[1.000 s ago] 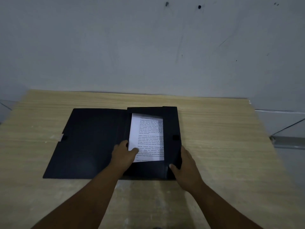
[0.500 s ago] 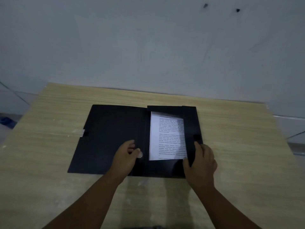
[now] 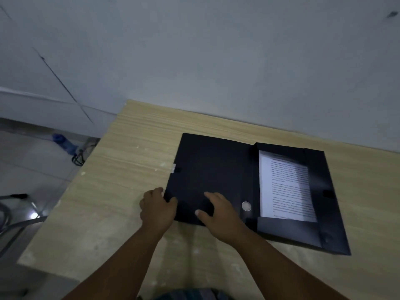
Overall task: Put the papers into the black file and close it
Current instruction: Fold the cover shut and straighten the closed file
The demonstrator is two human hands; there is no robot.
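The black file (image 3: 212,167) lies open on the wooden table (image 3: 129,174). Its left cover is flat, and the right half holds the printed white papers (image 3: 285,187) tucked under black flaps. My left hand (image 3: 157,210) grips the near left corner of the cover, thumb on top and fingers curled at the edge. My right hand (image 3: 218,213) rests on the cover near its front edge with fingers spread. It lies left of a small silver ring (image 3: 246,206) by the spine.
A grey wall runs behind the table. The table's left edge drops to a tiled floor with a blue bottle (image 3: 62,144) and a metal frame (image 3: 13,221). Bare tabletop lies left of and in front of the file.
Both hands moved left onto the open cover: the left to its near corner, the right off the right flap. The view swung left, so the file now sits right of centre.
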